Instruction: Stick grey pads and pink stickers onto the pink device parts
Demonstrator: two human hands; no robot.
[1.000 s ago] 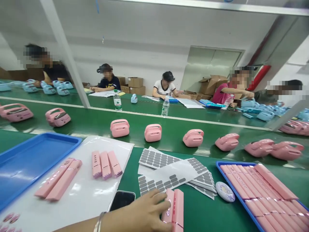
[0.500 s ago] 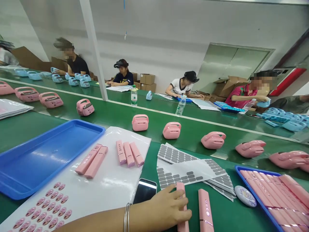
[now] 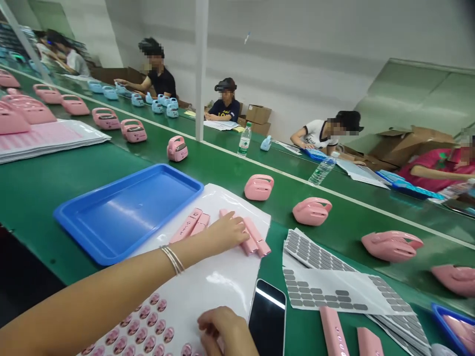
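Note:
My left hand [image 3: 230,231], with bracelets on its wrist, reaches across the white sheet [image 3: 218,277]. Its fingers are bent round a pink bar [image 3: 223,213] in a group of three, mostly hidden under the hand. The nearest bars of that group [image 3: 261,238] lie against its fingertips. Two more pink bars [image 3: 189,225] lie left of this hand, partly behind the wrist. Low in view, my right hand [image 3: 228,330] is curled over the sheet beside round pink picture stickers [image 3: 148,324]. Whatever its fingers hold, if anything, is hidden.
A blue tray [image 3: 129,207] lies at left, a phone [image 3: 267,316] right of my right hand. Grey label sheets [image 3: 326,291] and two pink bars [image 3: 334,331] are farther right. Pink handled casings [image 3: 259,187] line the green bench. Several people sit opposite.
My left hand has left the pink bar by the label sheets and moved left to the group of three. My right hand has come into view. The camera has turned left.

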